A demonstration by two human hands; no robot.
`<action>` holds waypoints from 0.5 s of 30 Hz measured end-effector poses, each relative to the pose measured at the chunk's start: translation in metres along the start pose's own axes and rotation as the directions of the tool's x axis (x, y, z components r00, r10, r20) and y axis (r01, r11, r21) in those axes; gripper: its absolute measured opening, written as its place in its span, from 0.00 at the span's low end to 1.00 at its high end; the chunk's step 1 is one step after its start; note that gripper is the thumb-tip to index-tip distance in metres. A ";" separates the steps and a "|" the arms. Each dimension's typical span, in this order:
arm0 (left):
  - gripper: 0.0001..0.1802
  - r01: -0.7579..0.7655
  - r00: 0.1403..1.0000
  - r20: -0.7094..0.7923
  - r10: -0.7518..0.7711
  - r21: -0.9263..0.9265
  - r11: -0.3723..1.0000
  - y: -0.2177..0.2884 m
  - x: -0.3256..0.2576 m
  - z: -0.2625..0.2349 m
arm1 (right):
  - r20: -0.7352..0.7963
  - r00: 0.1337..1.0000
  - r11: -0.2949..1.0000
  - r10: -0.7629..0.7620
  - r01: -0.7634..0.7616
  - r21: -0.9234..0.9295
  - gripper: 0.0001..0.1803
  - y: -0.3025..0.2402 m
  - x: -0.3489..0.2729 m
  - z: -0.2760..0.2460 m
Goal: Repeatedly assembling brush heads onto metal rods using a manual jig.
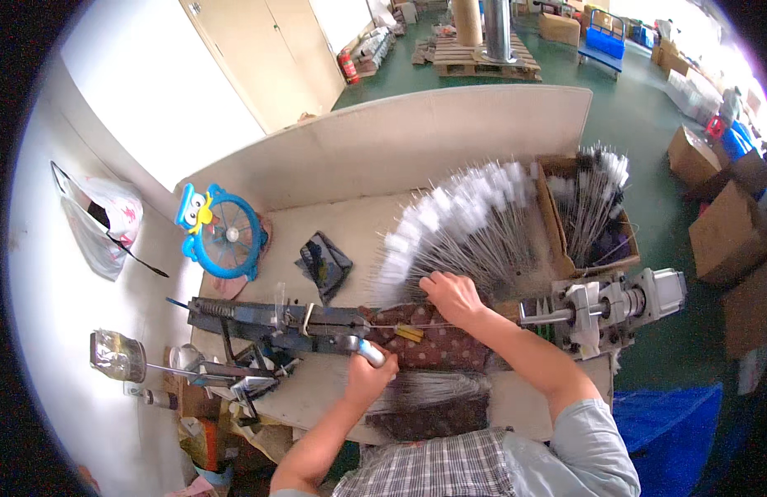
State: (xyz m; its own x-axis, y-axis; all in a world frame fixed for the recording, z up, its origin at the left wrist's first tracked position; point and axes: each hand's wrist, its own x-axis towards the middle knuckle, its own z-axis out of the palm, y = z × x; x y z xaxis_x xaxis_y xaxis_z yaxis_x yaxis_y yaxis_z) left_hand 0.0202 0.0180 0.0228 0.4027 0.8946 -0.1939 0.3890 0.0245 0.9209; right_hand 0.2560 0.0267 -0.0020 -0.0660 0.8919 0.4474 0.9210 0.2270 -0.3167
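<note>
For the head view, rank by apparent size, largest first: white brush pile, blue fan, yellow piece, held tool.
1. White brush pile
2. Blue fan
3. Unranked: yellow piece and tool, both small; the left hand partly hides the tool.

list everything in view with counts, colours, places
flat bench: one, beige, centre
long wire brushes: many, white and grey, fanned on bench
open cardboard box: one, brown, bench right
round plastic fan: one, blue, bench left
crumpled plastic packet: one, dark, beside fan
long metal rail: one, dark, front left
cylindrical metal mechanism: one, silver, front right
dotted cloth: count unclear, brown, bench front
thin wires: many, silver, bench's near edge
translucent plastic bag: one, white, hanging left
cylindrical fire extinguisher: one, red, upper left
cardboard boxes: several, brown, far right
short cylindrical tool: one, silver and blue, in left hand
left hand: one, bare, front centre
right hand: one, bare, at brushes
</note>
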 end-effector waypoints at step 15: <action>0.18 0.052 0.935 -0.351 -0.051 -0.007 0.999 -0.081 -0.046 -0.089 | -0.013 0.972 0.960 0.235 -0.234 -0.155 0.17 0.040 0.030 0.005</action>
State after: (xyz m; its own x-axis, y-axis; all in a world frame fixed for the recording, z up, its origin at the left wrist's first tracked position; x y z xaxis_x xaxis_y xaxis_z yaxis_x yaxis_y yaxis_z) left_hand -0.1037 0.0141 -0.0128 0.0663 0.9918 -0.1097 0.4036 0.0739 0.9119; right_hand 0.2891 0.0643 -0.0057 0.1576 0.9150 0.3714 0.9589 -0.0520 -0.2788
